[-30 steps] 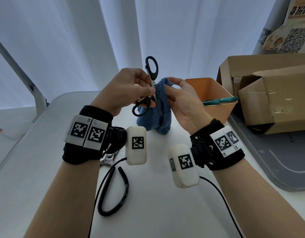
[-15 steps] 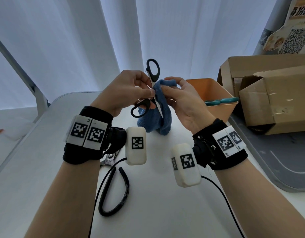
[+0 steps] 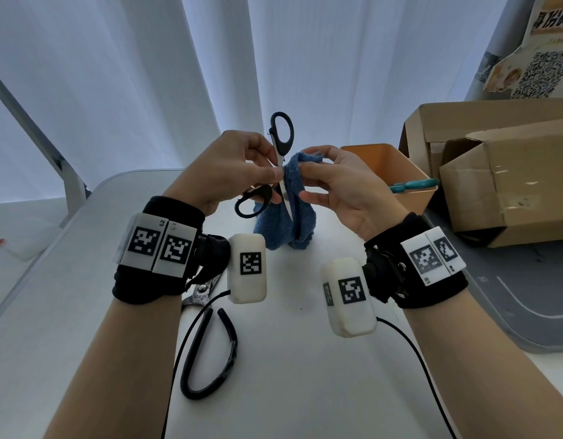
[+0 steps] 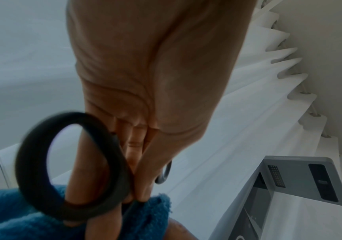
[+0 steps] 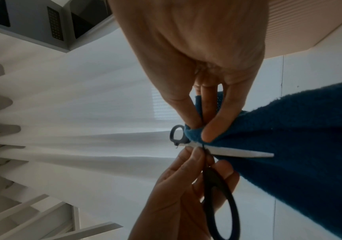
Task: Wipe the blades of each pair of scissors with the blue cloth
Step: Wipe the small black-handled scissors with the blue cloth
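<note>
Black-handled scissors (image 3: 281, 137) stand open and upright over the white table (image 3: 83, 280), one bright blade (image 3: 286, 201) pointing down. My left hand (image 3: 273, 182) pinches them near the pivot, and the lower handle loop (image 4: 69, 170) fills the left wrist view. My right hand (image 3: 302, 182) pinches the blue cloth (image 3: 283, 229) by the pivot, beside that blade (image 5: 238, 153); the cloth's lower end rests on the table. A second pair with long black handles (image 3: 210, 359) lies on the table under my left wrist. Teal scissors (image 3: 410, 185) lie across an orange bin (image 3: 384, 160).
Two cardboard boxes (image 3: 511, 185) stand at the right on a grey mat (image 3: 511, 296). White curtains hang behind the table. Black cables run from both wrist units across the table toward me.
The right hand's fingers have drawn the cloth closer against the blade near the pivot. The left hand and the scissors have barely moved.
</note>
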